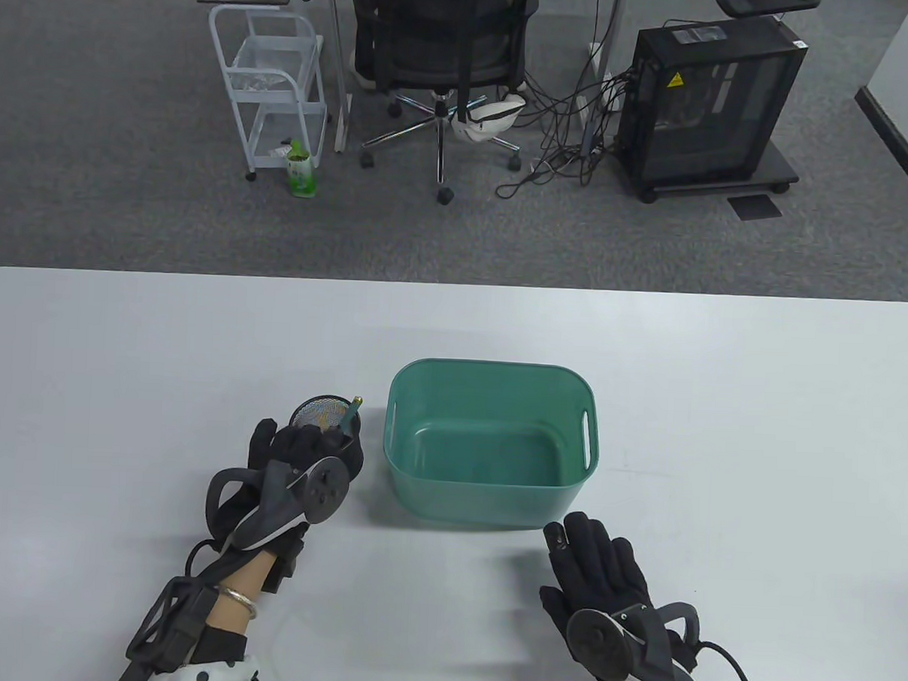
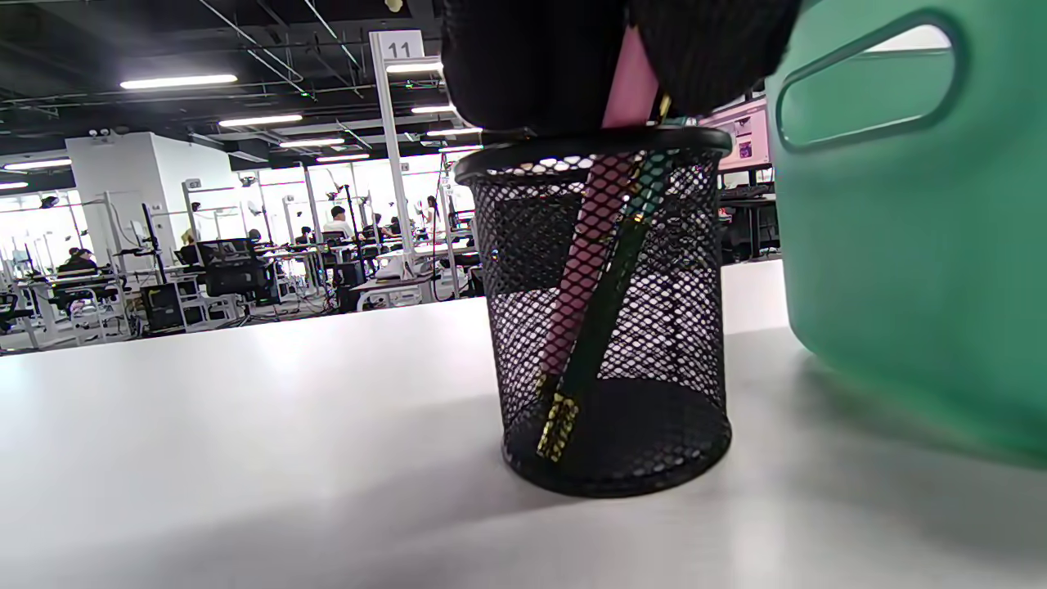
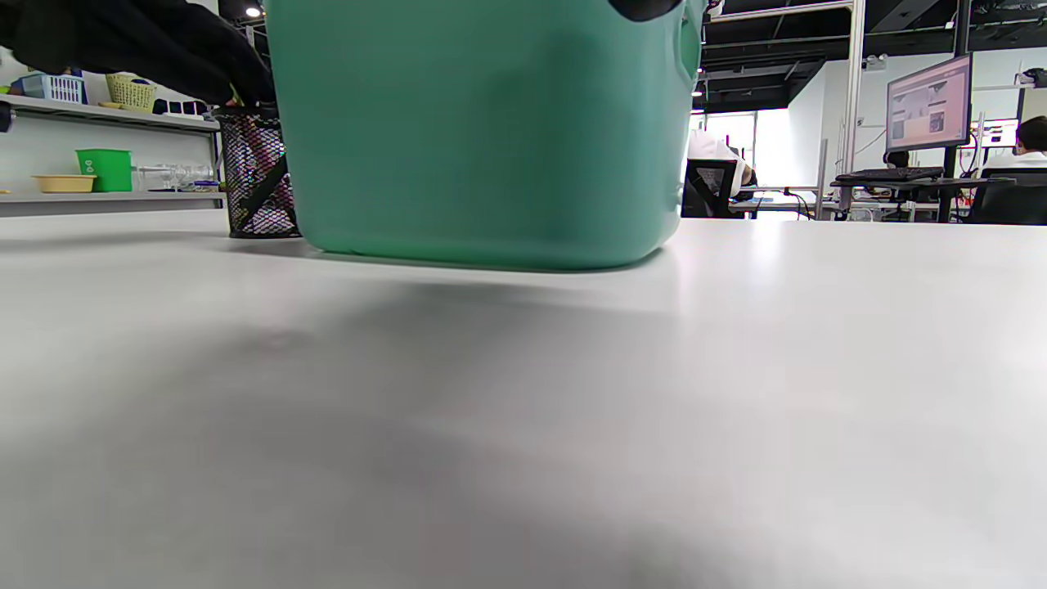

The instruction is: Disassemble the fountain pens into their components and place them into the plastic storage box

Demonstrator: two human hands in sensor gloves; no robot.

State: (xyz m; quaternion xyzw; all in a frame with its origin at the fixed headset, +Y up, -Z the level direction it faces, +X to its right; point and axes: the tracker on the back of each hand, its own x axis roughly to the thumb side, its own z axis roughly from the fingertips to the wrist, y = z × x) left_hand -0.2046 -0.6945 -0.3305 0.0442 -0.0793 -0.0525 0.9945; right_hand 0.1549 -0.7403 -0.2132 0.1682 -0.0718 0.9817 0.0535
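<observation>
Table view shows the white table (image 1: 722, 412) running almost the full width of the picture, its far edge with rounded corners and grey carpet beyond it. A green plastic storage box (image 1: 485, 500) stands near the middle, open at the top with nothing seen inside, and a slot handle in its right wall. Just left of the box, apart from it by a narrow strip of table, stands a black mesh pen holder (image 2: 605, 327). In the left wrist view a pink fountain pen (image 2: 585, 270) and a dark green fountain pen (image 2: 605, 311) lean inside it, tips down, their tops at the rim. The left hand (image 1: 298, 461) sits over the near side of the holder, gloved fingers curled over the rim at the pens' tops; whether they actually pinch a pen I cannot tell. The right hand (image 1: 601, 580) lies near the box's near right corner, fingers straight and relaxed, holding nothing, fingertips just short of the box wall. Broad bare table lies to the far left, to the right of the box and along the near edge between the hands. Beyond the table stand a white wire cart (image 1: 266, 84), an office chair (image 1: 440, 46) and a black computer case (image 1: 709, 103) with cables on the floor.
</observation>
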